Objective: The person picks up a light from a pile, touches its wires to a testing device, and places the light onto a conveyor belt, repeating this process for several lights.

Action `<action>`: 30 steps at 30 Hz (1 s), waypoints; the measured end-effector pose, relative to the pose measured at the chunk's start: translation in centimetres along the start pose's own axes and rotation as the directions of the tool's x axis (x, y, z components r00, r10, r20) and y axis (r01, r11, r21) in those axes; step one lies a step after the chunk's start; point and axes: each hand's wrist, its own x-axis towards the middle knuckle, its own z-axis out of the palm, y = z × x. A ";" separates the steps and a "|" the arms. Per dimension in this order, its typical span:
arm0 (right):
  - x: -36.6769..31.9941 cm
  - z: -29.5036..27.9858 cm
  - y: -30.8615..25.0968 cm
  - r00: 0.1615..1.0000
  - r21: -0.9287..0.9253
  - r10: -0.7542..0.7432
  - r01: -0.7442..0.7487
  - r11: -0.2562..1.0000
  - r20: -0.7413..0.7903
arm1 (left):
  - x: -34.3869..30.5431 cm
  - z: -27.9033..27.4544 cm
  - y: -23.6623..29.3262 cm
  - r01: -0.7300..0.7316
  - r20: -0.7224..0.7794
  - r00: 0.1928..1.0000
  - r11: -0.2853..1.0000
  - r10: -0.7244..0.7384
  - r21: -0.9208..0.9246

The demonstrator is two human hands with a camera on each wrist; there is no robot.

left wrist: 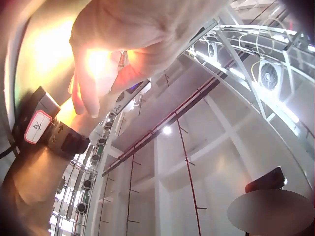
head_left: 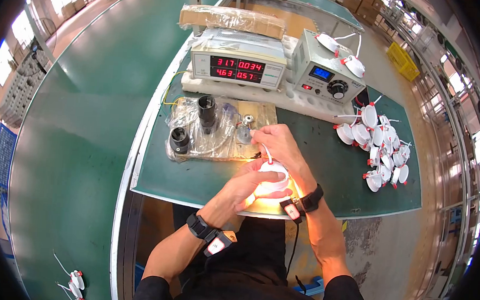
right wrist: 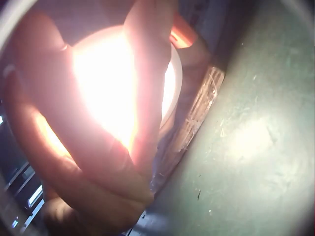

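Green worktable [head_left: 337, 180] filled the middle of the head view, pale along its edge; on it, foam bore a meter [head_left: 237, 67] with red digits and, to its right, a grey unit [head_left: 330, 73] with a dial and a blue display; a wrapped box [head_left: 231, 20] lay on the meter, and two white lamps [head_left: 328, 44] on the grey unit. Nearer the person, clear plastic wrinkled over a wooden board [head_left: 258, 115], blurring what lay beneath it; two black sockets [head_left: 206, 112] stood out, and a metal fitting [head_left: 247, 119] showed beside the right hand [head_left: 283, 146]. Just in front of the board was a lit white lamp [head_left: 274, 177], held above the table; the left hand [head_left: 243, 186] gripped it, thumb across its back and fingers beneath; its shining face was turned down, hidden from the head view, while in the right wrist view fingers crossed that face and glare washed out its middle. The right hand pinched the lamp's white cable [head_left: 265, 150], its end covered by the fingers; whether that end touched the fitting could not be told. More lamps [head_left: 381, 139] lay heaped at the right, overlapping; others [head_left: 77, 283] were cut off at the lower left; in the left wrist view glare swallowed the lamp's outline.
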 end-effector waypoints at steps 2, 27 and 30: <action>0.1 0.0 0.0 1.000 0.003 0.005 -0.005 1.000 0.003 | 0.3 -0.4 -0.2 -0.003 -0.010 1.000 1.000 0.003 0.011; 0.0 0.1 0.2 1.000 -0.037 -0.007 0.007 0.999 -0.014 | 0.3 -0.2 -0.1 0.010 -0.043 0.999 1.000 -0.010 -0.003; 0.0 0.1 0.2 1.000 -0.044 -0.012 0.011 0.999 -0.018 | 0.3 -0.3 -0.1 0.022 -0.033 0.999 1.000 -0.023 -0.009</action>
